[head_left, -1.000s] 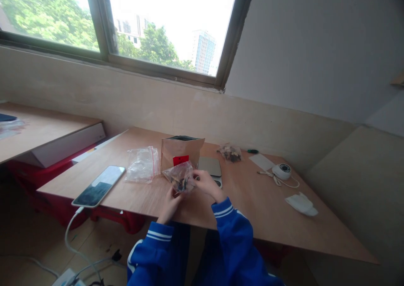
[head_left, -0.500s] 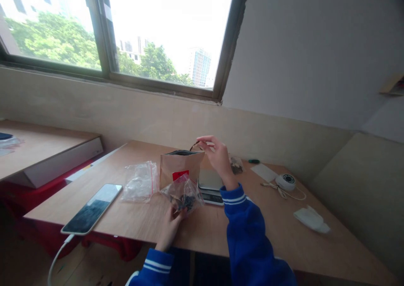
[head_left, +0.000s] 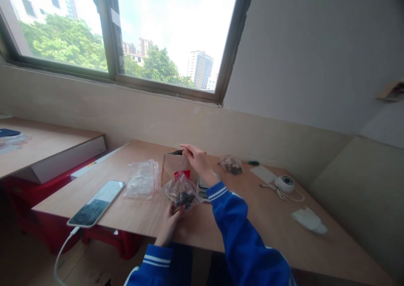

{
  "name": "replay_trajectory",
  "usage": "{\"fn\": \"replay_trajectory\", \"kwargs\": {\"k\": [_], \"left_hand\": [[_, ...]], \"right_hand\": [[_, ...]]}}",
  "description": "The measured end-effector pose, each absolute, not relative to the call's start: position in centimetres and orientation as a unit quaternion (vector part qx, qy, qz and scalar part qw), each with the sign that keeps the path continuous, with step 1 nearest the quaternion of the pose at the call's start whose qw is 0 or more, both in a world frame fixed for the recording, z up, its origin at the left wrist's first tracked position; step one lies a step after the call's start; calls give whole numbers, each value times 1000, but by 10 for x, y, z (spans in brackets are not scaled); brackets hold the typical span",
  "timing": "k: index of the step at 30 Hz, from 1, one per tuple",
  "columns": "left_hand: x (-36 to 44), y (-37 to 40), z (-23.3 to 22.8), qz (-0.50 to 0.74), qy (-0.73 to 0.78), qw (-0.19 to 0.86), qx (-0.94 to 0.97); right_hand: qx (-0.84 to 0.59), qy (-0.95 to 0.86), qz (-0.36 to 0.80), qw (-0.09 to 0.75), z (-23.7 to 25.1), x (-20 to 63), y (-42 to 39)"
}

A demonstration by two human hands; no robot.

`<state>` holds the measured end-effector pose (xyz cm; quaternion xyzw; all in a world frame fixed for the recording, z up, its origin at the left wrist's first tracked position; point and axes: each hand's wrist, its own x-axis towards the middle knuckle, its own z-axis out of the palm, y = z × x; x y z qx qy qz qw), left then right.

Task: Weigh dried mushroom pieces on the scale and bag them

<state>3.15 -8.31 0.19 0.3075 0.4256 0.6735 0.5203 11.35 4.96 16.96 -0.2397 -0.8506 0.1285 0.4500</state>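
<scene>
Two hands at work, as I watch remotely: my left hand [head_left: 172, 218] pinches a clear zip bag [head_left: 182, 191] of dark pieces, upright above its fingertips; my right hand [head_left: 197, 159] grips the kraft paper pouch [head_left: 172, 166] rim, just beyond that bag.

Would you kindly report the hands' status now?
Left hand grips clear bag. Right hand at brown pouch mouth. Nothing in between.

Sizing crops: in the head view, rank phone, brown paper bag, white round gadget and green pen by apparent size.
1. phone, though it lies nearest the camera
2. brown paper bag, partly hidden by the right hand
3. white round gadget
4. green pen
</scene>
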Motion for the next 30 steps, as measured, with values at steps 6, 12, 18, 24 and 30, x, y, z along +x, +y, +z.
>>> {"fn": "replay_trajectory", "kwargs": {"k": [6, 12, 18, 24, 30], "left_hand": [[32, -82, -1, 689, 424, 520, 273], [31, -82, -3, 697, 423, 509, 277], [30, -76, -13, 713, 422, 485, 279], [29, -73, -16, 714, 416, 490, 277], [28, -78, -16, 705, 407, 472, 338]], "right_hand": [[-224, -871, 139, 414, 172, 125, 36], [-292, -776, 236, 508, 145, 145, -10], [-354, -782, 319, 401, 91, 158, -15], [-359, -791, 342, 358, 75, 162, -11], [-297, -837, 388, 246, 72, 159, -14]]}}
